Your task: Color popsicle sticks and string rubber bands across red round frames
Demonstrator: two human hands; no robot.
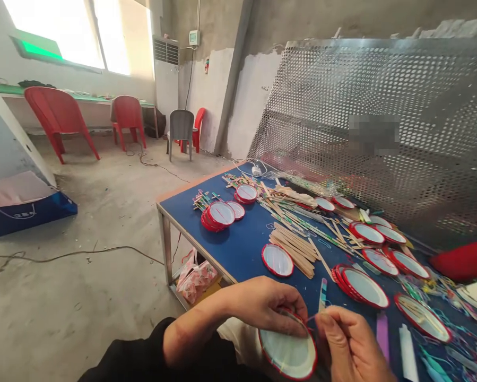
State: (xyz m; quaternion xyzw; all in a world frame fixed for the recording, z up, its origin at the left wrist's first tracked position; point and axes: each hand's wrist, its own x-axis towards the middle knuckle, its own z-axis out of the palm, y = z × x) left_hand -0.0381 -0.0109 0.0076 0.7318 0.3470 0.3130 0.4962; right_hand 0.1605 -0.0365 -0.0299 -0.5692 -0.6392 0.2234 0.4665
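Observation:
My left hand [264, 305] is closed on the upper edge of a round red-rimmed disc [288, 353] with a pale, translucent face, held tilted at the table's near edge. Just right of it, my right hand [345, 339] pinches a small flat wooden stick [323, 294] with blue, teal and purple bands, pointing upward. A thin purple thread [312, 318] runs between the disc's rim and my right fingers. Beyond my hands, a single red-rimmed disc [277, 260] lies beside a bundle of plain wooden sticks [296, 246].
Stacked red-rimmed discs [360, 286] and tangled coloured threads [469, 329] cover the right of the blue table [238, 254]. Another disc stack [218, 215] stands at the far left. A perforated metal panel [361, 106] rises behind. Chairs [57, 114] and a cable [103, 249] occupy the floor.

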